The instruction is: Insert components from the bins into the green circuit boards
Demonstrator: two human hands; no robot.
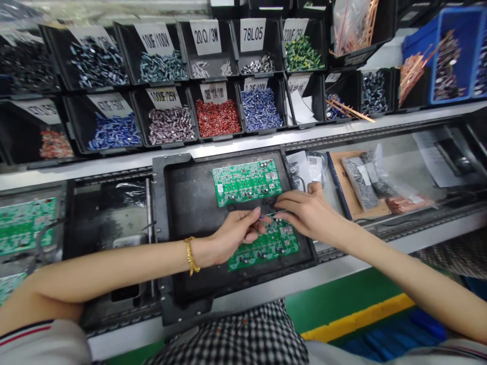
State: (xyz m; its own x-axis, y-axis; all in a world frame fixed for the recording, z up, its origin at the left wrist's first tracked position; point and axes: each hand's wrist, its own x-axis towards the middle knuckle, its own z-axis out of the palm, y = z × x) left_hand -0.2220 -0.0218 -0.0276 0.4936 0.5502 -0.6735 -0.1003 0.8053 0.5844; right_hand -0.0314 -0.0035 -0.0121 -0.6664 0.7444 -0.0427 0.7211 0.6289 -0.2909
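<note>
Two green circuit boards lie in a black tray (pixel 190 203): the upper board (pixel 247 180) and the lower board (pixel 266 246). My left hand (pixel 241 230), with a gold bracelet (pixel 191 256) at the wrist, is over the lower board's upper left part. Its thumb and forefinger are pinched on a small blue part (pixel 262 216). My right hand (pixel 302 210) reaches in from the right at the lower board's upper edge, its fingers closed together near the left fingertips. What it holds, if anything, is too small to make out.
Labelled black bins of small components (pixel 218 119) stand in two rows behind the tray. Another green board (pixel 26 223) lies at the far left. A cardboard box with bagged parts (pixel 363 187) is on the right.
</note>
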